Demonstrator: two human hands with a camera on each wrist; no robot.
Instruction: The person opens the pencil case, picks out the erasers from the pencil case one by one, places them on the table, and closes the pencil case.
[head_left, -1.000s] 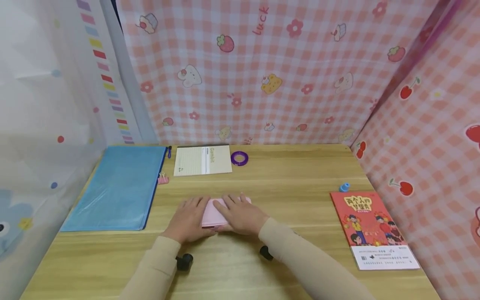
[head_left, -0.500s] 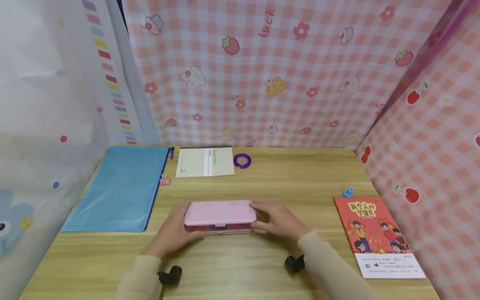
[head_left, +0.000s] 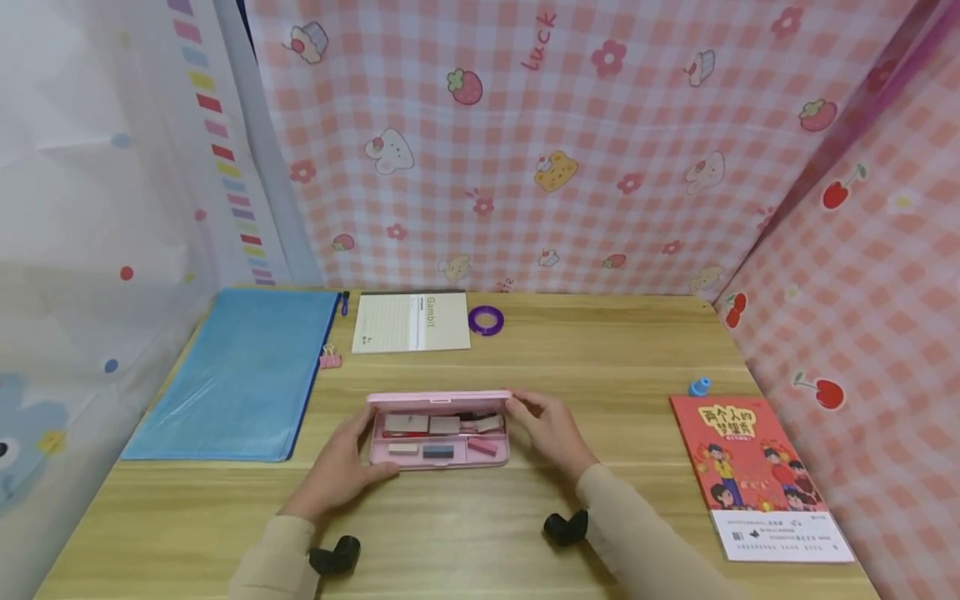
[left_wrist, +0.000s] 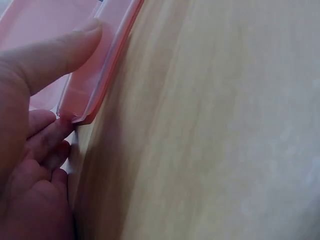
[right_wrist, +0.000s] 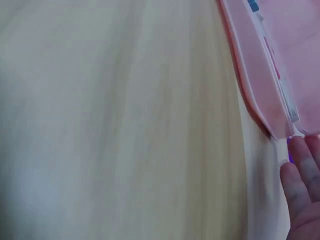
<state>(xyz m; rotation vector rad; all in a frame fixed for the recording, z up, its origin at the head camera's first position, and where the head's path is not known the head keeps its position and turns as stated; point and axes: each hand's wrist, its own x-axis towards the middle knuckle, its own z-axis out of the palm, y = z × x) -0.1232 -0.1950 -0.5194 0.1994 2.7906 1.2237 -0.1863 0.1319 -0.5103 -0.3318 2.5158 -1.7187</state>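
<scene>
Position of pencil case (head_left: 450, 465): on table (head_left: 465, 533), near the middle, between left hand (head_left: 337, 467) and right hand (head_left: 552, 433), with lid (head_left: 408, 398) raised along the rear side. Left hand: relaxed, at the left end of the case, thumb extended at the front edge, fingers loosely bent against the corner. Right hand: relaxed, at the right end, fingers nearly straight, tips at the right corner of the lid. Rear compartment: two pale blocks (head_left: 407, 423) end to end, further pale and dark items to the right, too small to identify. Front compartment, left to right: white block (head_left: 403, 449), blue-gray block (head_left: 438, 452), pink block (head_left: 482, 447), the last at a slant. Behind and to the left: blue folder (head_left: 232, 375), with pink binder clip (head_left: 330, 358) just beside its right edge. Farther back: notebook (head_left: 411, 322), with purple ring (head_left: 472, 322) at its right. Far right: red book (head_left: 750, 467), with small blue cap (head_left: 700, 387) at its rear edge.
</scene>
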